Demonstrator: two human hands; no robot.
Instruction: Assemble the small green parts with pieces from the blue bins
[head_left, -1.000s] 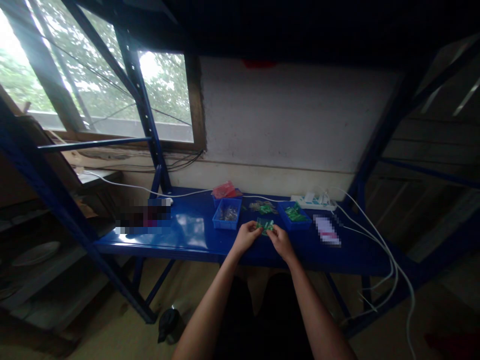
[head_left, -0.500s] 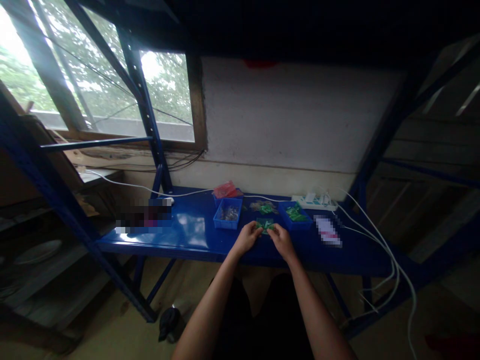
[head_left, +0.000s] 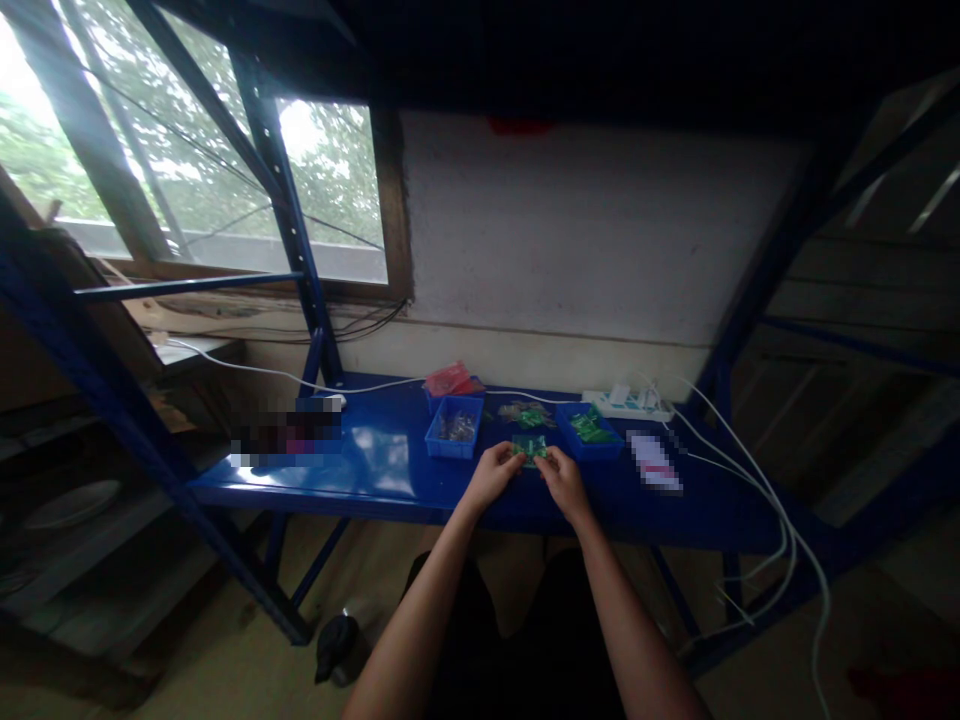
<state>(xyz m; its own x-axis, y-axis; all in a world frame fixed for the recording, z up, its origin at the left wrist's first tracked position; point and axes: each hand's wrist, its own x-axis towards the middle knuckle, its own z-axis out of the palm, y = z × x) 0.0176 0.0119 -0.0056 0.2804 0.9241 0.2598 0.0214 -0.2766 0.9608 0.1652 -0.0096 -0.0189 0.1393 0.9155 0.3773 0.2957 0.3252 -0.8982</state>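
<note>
Just above the front part of the blue table, my left hand [head_left: 493, 475] pinches the left edge of a small, see-through green plastic bag [head_left: 530, 446]. The right edge of the same bag is between the fingers of my right hand [head_left: 565, 480]. What lies inside the bag is too small to make out. Beyond the hands is a loose pile of green and clear pieces [head_left: 531, 415]. A blue bin [head_left: 450, 449] with small shiny parts stands to the left, and another blue bin [head_left: 600, 450] with green bags is on the right.
Red plastic bags [head_left: 448, 379] rest on a bin at the back. A white power strip [head_left: 628, 404] with cables lies behind the right bin. Blue rack posts [head_left: 307, 240] frame the table [head_left: 375, 492]. A dark bottle [head_left: 341, 648] stands on the floor.
Both hands stay in nearly the same place with the green bag between them. The bag seems to lie a little flatter; the view has shifted slightly.
</note>
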